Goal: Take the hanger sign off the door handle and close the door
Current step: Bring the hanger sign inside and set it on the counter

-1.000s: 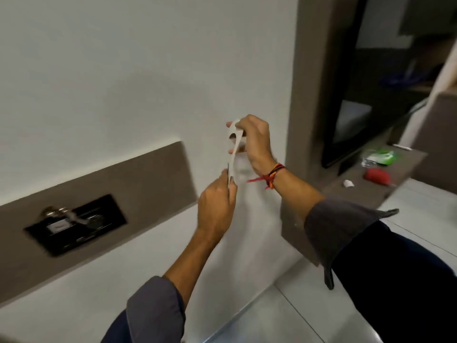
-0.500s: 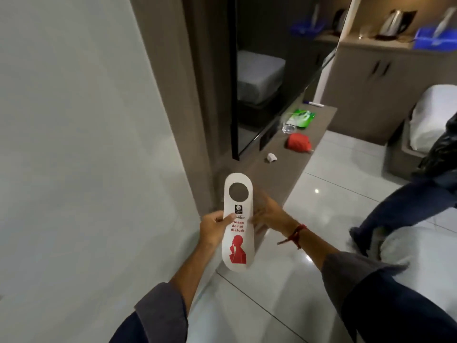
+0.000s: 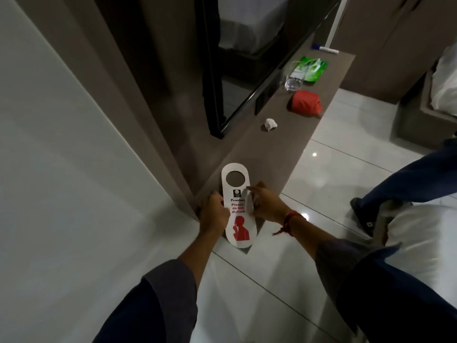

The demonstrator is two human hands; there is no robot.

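Observation:
The white hanger sign (image 3: 237, 194) reads "Please do not disturb" in red, with a round hole at its top and a red figure below. Both hands hold it face up at the near end of a low brown shelf (image 3: 291, 134). My left hand (image 3: 214, 214) grips its left edge. My right hand (image 3: 265, 204), with a red thread on the wrist, pinches its right edge. The white surface (image 3: 61, 169) fills the left side; no door handle is in view.
On the brown shelf lie a crumpled white scrap (image 3: 270, 125), a red pouch (image 3: 306, 103), a glass (image 3: 293, 83), a green packet (image 3: 310, 69) and a marker (image 3: 325, 49). A black-framed mirror (image 3: 235, 78) stands behind. Another person's leg and shoe (image 3: 363, 216) stand at right on glossy tiles.
The view has swung from the white surface with its handle plate toward the room and down. The sign has turned from edge-on to face up and come lower, over the shelf end.

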